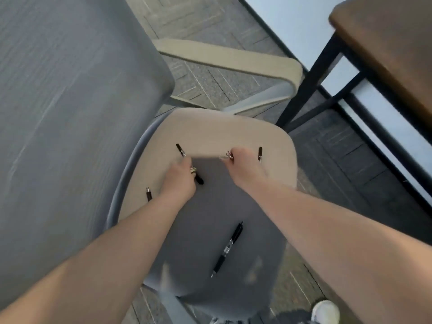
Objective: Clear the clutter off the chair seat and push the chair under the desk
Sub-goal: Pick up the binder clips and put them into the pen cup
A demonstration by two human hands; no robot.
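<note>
Clutter remained on the chair seat: a pen and binder clips lay loose. Left hand gripped a clip, right hand pinched another. Chair stood well clear of the surface; pushing was undone.

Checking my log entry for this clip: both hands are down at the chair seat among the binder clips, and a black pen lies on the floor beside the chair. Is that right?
Not quite. In the head view the black pen lies on the grey chair seat, not on the floor. The rest stands: left hand and right hand are at the seat among the binder clips.
</note>
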